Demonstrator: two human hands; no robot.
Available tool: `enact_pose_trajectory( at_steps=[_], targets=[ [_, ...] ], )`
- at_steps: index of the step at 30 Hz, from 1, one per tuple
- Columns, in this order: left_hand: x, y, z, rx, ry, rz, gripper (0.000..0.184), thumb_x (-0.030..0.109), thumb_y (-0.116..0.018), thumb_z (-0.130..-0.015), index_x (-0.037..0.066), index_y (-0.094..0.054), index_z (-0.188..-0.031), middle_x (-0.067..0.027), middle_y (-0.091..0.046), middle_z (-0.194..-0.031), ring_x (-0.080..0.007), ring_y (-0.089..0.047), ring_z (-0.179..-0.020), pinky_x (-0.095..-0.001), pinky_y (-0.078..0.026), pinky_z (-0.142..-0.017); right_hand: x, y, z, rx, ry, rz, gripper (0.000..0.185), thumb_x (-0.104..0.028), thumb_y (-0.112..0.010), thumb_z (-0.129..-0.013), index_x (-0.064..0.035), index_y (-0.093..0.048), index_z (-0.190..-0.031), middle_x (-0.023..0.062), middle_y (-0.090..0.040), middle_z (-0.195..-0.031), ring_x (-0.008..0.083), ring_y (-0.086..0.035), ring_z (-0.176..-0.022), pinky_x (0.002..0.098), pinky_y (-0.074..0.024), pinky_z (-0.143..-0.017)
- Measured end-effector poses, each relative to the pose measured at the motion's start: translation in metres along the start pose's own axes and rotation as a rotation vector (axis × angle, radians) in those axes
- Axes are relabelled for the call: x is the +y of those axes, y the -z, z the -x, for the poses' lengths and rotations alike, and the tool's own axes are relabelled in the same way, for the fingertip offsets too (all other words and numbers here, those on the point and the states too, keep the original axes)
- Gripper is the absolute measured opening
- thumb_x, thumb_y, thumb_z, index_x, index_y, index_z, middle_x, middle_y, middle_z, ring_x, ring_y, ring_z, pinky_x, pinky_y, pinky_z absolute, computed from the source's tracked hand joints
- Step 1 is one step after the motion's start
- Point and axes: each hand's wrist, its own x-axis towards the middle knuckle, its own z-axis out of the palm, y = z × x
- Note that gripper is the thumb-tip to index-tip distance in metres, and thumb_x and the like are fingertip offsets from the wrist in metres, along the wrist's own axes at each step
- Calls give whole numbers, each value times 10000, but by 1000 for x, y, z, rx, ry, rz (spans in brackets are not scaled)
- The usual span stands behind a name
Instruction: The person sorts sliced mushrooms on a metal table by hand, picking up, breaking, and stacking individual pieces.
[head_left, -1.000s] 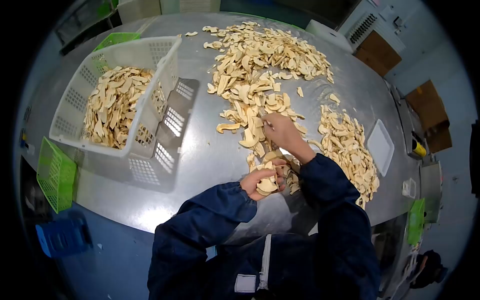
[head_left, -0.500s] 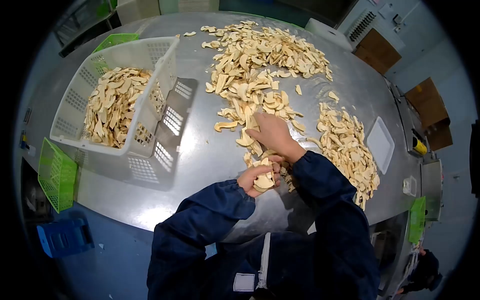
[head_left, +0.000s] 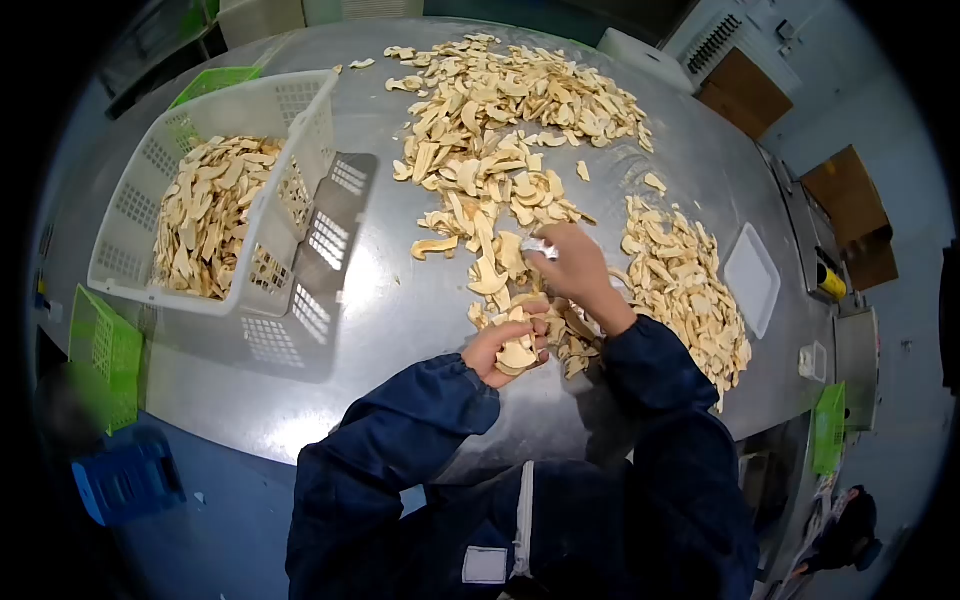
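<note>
Pale dried slices, mushroom-like in shape, rest in my left hand [head_left: 497, 349], its fingers curled round several of them. My right hand [head_left: 578, 272] is just above and to the right, fingers pinched near the lower end of the central pile. Something small and whitish shows at its fingertips, too unclear to name. The central pile [head_left: 520, 90] of slices runs from the table's far side down to my hands. To the right lies a second pile [head_left: 685, 290]. More slices [head_left: 215, 210] fill part of a white perforated basket [head_left: 170, 293] on the left.
The metal table [head_left: 390, 330] carries a white tray [head_left: 752, 280] at right. Green baskets [head_left: 105, 350] and a blue container [head_left: 128, 480] are at the left edge. Cardboard boxes [head_left: 850, 205] stand at right. Another person [head_left: 850, 530] is at the lower right.
My right hand has lifted from the pile and moved right, with something whitish now visible at its fingers. My left hand still holds slices. The whole view has shifted slightly. A dark blur appears at far left.
</note>
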Motion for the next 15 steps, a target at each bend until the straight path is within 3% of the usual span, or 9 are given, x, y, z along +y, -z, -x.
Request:
enact_pose_trajectory(
  at_steps=[2, 6, 10, 13, 14, 15],
  targets=[
    [-1, 6, -2, -64, 3, 40, 382, 92, -496, -867, 86, -438, -1244, -41, -539, -958, -169, -527, -845, -353, -450, -776, -25, 0, -7, -126, -51, 52, 309, -333, -644, -726, -27, -604, -747, 132, -601, -747, 325, -577, -728, 408, -457, -635],
    [0, 6, 1, -68, -5, 48, 398, 85, -502, -862, 83, -430, -1254, -39, -542, -957, -168, -528, -843, -352, -448, -769, -32, -15, -13, -53, 90, 200, 309, -321, -626, -720, -13, -625, -735, 173, -596, -709, 334, -591, -706, 414, -480, -642],
    [2, 2, 1, -79, -28, 35, 421, 83, -502, -863, 74, -411, -1274, -48, -545, -957, -176, -530, -843, -353, -450, -772, -6, -8, -13, -208, -108, 87, 289, -260, -588, -745, 26, -604, -709, 186, -588, -633, 318, -605, -611, 417, -480, -585],
    [4, 0, 0, -57, -72, 39, 433, 82, -502, -866, 66, -398, -1285, -58, -545, -961, -180, -529, -847, -354, -456, -770, 17, 11, -8, -269, -327, -313, 269, -232, -584, -775, 31, -609, -724, 154, -589, -600, 255, -590, -562, 366, -468, -555],
    [4, 1, -1, -38, -90, 51, 435, 82, -503, -866, 65, -396, -1287, -60, -546, -963, -180, -528, -850, -353, -458, -769, 18, 16, -3, -247, -448, -478, 286, -230, -583, -813, 29, -610, -696, 90, -590, -568, 151, -558, -523, 288, -436, -518],
    [4, 1, -2, -19, -107, 62, 437, 81, -504, -867, 63, -394, -1289, -61, -547, -966, -179, -527, -854, -353, -460, -768, 18, 22, 0, -273, -487, -538, 296, -236, -582, -822, 23, -605, -680, 70, -585, -565, 127, -547, -522, 272, -425, -509]
  ],
)
